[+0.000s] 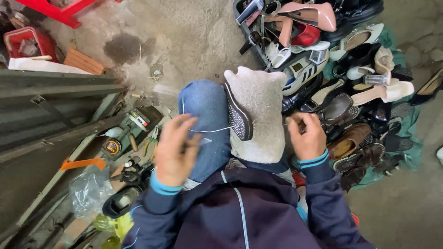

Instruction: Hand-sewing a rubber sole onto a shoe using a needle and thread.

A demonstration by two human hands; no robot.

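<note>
A shoe with a dark stitched sole (238, 117) stands on edge on a grey felt cloth (259, 113) over my knees. A white thread (210, 131) runs from the sole leftward to my left hand (174, 150), which is blurred and pinches the thread, perhaps with a thin tool. On the other side of the cloth my right hand (307, 136) is closed with the other thread end pulled taut. My blue-jeaned knee (205, 115) rises just left of the shoe.
A pile of shoes and sandals (344, 69) lies on a green sheet at the right. Tools, a round tin (112, 146), pliers and plastic bags crowd a wooden box at the left. A red crate (30, 42) stands far left on the concrete floor.
</note>
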